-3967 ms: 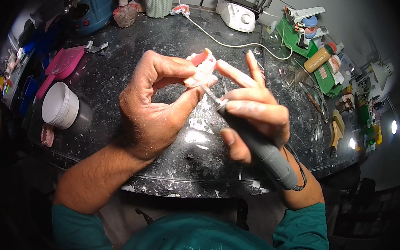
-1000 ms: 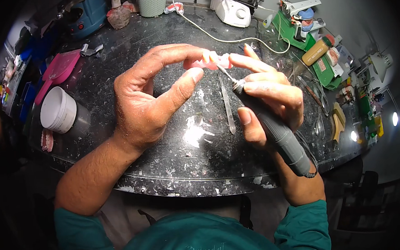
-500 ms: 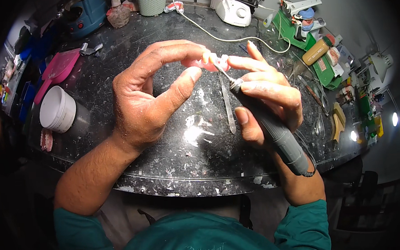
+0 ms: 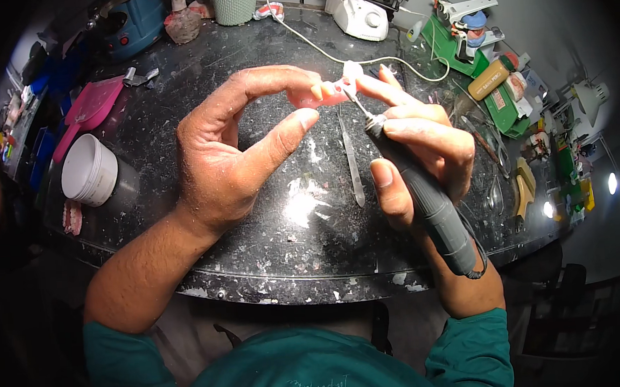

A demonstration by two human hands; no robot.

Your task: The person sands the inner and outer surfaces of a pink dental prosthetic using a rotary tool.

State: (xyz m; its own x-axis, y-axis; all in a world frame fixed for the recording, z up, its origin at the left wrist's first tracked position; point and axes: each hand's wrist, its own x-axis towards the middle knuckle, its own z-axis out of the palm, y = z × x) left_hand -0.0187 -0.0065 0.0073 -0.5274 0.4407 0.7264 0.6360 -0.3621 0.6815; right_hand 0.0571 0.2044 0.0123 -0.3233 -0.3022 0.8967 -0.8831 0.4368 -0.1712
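A pink denture (image 4: 330, 94) with a few pale teeth is pinched between the fingers of my left hand (image 4: 226, 138), held above the middle of the workbench. My right hand (image 4: 430, 141) grips a black rotary handpiece (image 4: 433, 204), slanting up and left. Its thin metal bur (image 4: 356, 103) reaches the right part of the denture. The index or middle fingertip of the right hand lies close by the denture's right end; whether it touches I cannot tell. Beneath the hands, a slim metal spatula (image 4: 352, 165) lies on the bench. White dust covers both hands.
On the left stand a white tub (image 4: 90, 170), a denture (image 4: 72, 217) and a pink dustpan (image 4: 89, 108). A white control box (image 4: 361, 18) with a cable (image 4: 331, 52) sits at the back. Green trays (image 4: 449, 42), a tan bottle (image 4: 492, 77) and hand tools line the right of the dark bench (image 4: 271, 258).
The denture has turned and shifted slightly to the right in my left fingers. My right hand and the handpiece have moved a little right and down, with the bur still by the denture.
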